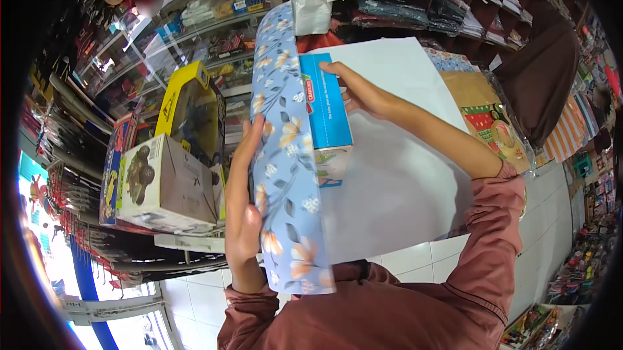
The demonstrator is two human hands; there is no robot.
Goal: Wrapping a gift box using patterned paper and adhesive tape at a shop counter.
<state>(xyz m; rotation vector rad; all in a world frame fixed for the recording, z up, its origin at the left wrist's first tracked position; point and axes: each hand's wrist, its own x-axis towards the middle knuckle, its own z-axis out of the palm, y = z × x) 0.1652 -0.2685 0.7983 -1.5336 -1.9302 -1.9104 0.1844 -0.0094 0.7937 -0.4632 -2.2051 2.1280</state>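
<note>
A sheet of wrapping paper with a blue floral print lies white side up on the surface before me, its left part folded up so the flowers show. My left hand presses flat along the outside of that raised fold, fingers pointing away from me. On the paper's white side sits a blue and white toy box bearing writing, its left part covered by the fold. My right hand grips the box's far right edge, thumb on top and fingers down its side.
Left of the paper stand several toy boxes: a white carton and a yellow window box. A glass display case is behind them. Plastic bags hang at the back. A brown patterned package lies at the right, beside dark cloth.
</note>
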